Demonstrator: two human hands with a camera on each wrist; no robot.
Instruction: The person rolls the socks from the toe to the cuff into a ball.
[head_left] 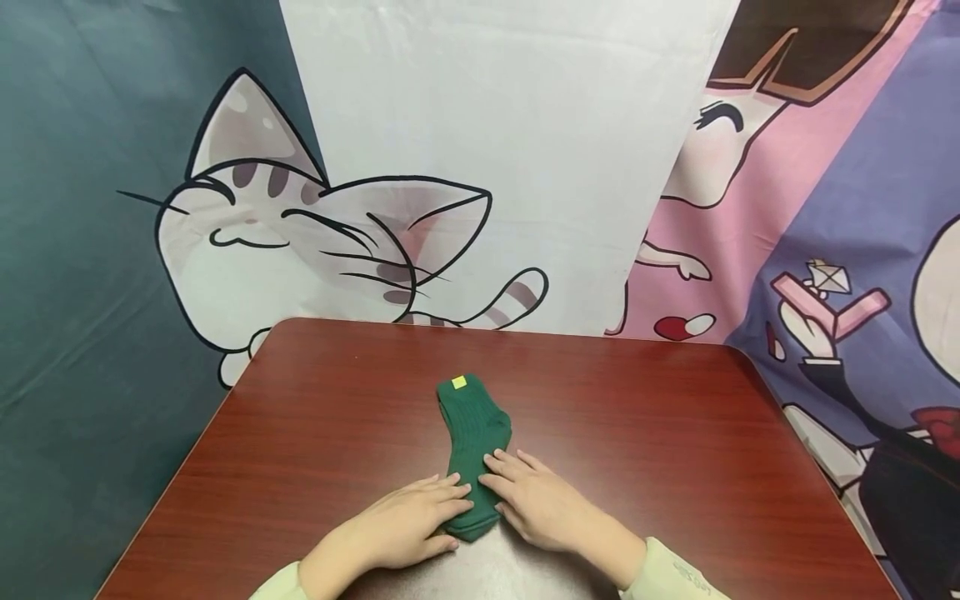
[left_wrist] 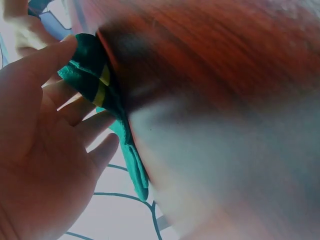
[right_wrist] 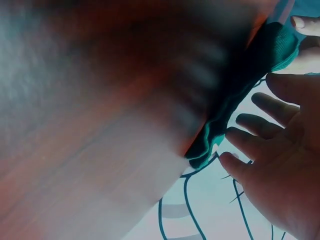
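Dark green ribbed socks (head_left: pixel 471 433), stacked flat with a small yellow label near one end, lie lengthwise on the table in the head view. My left hand (head_left: pixel 408 521) has its fingertips on their near left edge, fingers extended. From the other side my right hand (head_left: pixel 540 500) rests its spread, straight fingertips on the socks' right edge. In the left wrist view the socks (left_wrist: pixel 87 65) show layered edges beyond the left fingers. The right wrist view shows the socks (right_wrist: pixel 215 125) running along past the right fingertips.
A reddish-brown wooden table (head_left: pixel 637 417) with rounded far corners carries the socks. Behind it hangs a printed cloth backdrop (head_left: pixel 525 125) with a cartoon cat and other cartoon figures, close to the table's far edge.
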